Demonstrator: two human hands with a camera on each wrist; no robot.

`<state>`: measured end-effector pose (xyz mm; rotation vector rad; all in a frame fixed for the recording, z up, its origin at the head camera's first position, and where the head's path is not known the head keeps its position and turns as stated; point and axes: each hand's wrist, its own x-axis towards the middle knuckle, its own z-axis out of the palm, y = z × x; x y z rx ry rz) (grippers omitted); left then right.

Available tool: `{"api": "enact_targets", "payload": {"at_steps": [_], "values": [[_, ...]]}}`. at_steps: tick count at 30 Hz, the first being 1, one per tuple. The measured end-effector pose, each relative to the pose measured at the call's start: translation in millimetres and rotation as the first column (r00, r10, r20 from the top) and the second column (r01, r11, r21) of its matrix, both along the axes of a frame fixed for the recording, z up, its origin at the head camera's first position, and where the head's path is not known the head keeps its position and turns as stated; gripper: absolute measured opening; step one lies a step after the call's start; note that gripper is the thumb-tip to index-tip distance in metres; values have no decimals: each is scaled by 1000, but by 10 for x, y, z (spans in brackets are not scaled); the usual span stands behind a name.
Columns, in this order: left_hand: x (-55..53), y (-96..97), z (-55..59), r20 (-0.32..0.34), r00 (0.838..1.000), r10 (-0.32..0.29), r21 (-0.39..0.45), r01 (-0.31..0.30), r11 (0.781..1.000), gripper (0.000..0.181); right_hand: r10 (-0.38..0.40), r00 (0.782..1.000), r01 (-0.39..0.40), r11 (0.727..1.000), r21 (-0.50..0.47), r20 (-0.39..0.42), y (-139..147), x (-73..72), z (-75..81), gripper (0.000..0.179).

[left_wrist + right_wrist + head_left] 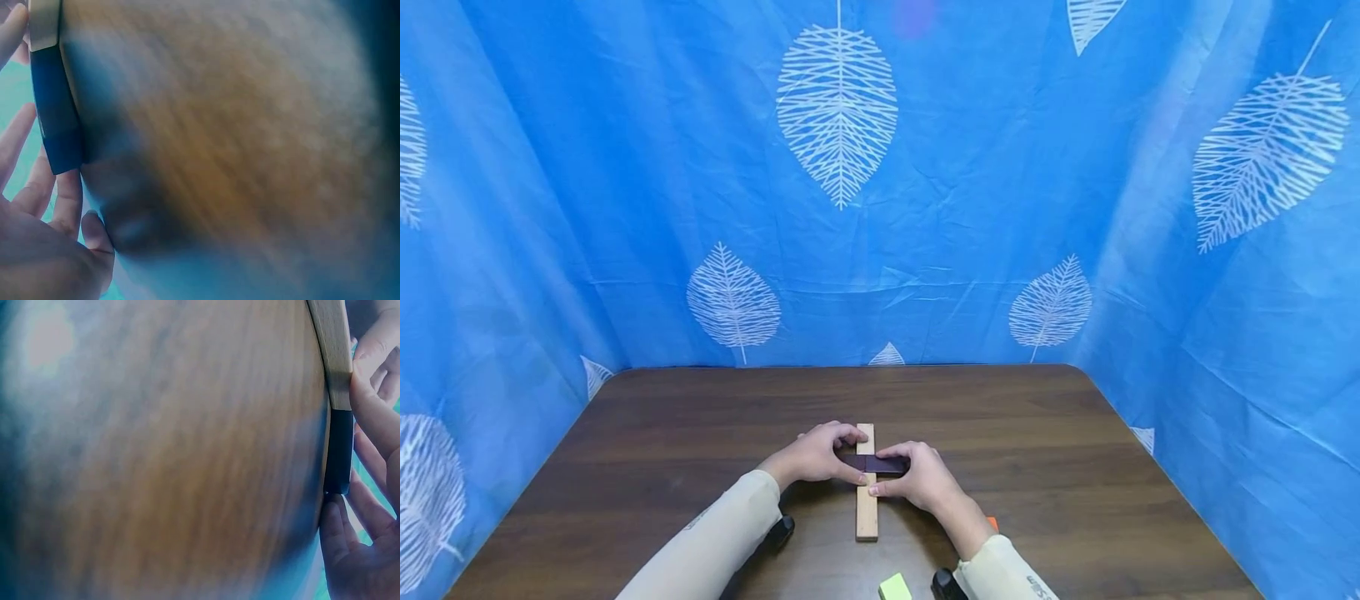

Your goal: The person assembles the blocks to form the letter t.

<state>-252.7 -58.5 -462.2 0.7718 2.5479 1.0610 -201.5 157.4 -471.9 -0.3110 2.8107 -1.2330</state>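
Observation:
Pale wooden blocks lie end to end in a line on the brown table. Dark wooden blocks cross that line, one to each side of a seam. My left hand curves its thumb and index finger around the left dark block; their tips touch near the pale pieces. From the other side, my right hand holds the right dark block similarly, its thumb on the pale wood. Both wrist views show fingers by a dark block's end. The hands partly hide where the blocks meet.
A yellow-green block lies at the near edge of the view. Part of something orange shows beside the right forearm. A blue curtain with white leaf prints hangs behind the table and at both sides.

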Motion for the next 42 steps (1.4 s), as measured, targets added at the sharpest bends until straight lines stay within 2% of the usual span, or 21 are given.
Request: {"api": "enact_targets", "payload": {"at_steps": [8, 16, 23, 29, 35, 39, 42], "values": [[56, -118, -57, -35, 998, 44, 7, -44, 999, 53, 13, 1000, -13, 1000, 7, 14, -130, -15, 7, 51], [68, -113, -61, -34, 999, 19, 4, -18, 1000, 55, 14, 1000, -14, 1000, 24, 6, -96, -16, 11, 50], [1, -79, -67, -33, 999, -11, 16, 11, 1000, 54, 2, 1000, -2, 1000, 20, 7, -65, -31, 17, 51], [-69, -7, 8, -26, 999, -29, 6, 30, 1000, 53, -27, 1000, 27, 1000, 14, 4, -6, -49, 53, 51], [-23, -26, 6, 0, 1000, -24, 8, 24, 1000, 49, -16, 1000, 16, 1000, -1, 18, -26, -25, 18, 51], [-8, -13, 1, -11, 999, -43, 18, 43, 999, 55, -42, 999, 42, 999, 13, 26, -26, -15, 4, 50], [19, -68, -9, -38, 999, -40, 9, 40, 999, 57, -25, 999, 24, 999, 29, 26, -72, -26, 3, 52]]}}
